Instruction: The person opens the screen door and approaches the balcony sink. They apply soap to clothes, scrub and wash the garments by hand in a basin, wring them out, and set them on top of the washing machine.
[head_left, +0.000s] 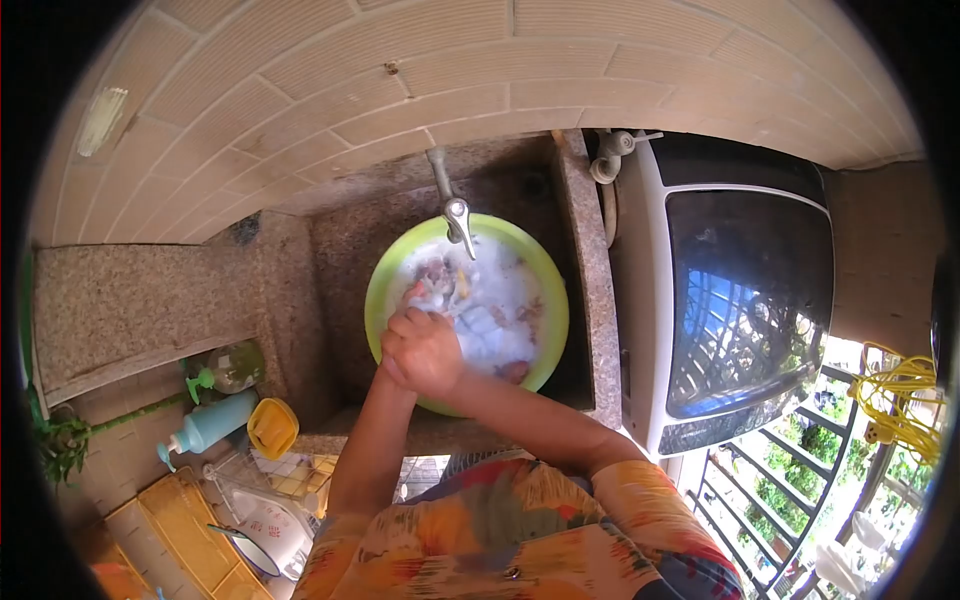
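A lime-green basin of sudsy water stands in the stone sink, with soaked laundry under and among the foam. Over the basin's left side my two hands are clasped together. My right hand lies on top, its fingers closed and largely overlapping the other hand. My left hand is partly hidden beneath it, with its fingers curled. A bunched wet cloth with pale, reddish and yellow patches comes out of their grip into the suds. Just above the foam hangs a metal tap; no running water shows.
The stone sink surrounds the basin, with a stone counter at left. A dark-lidded washing machine stands right. Lower left are a blue pump bottle, a green-topped bottle and a yellow container. A tiled wall rises behind.
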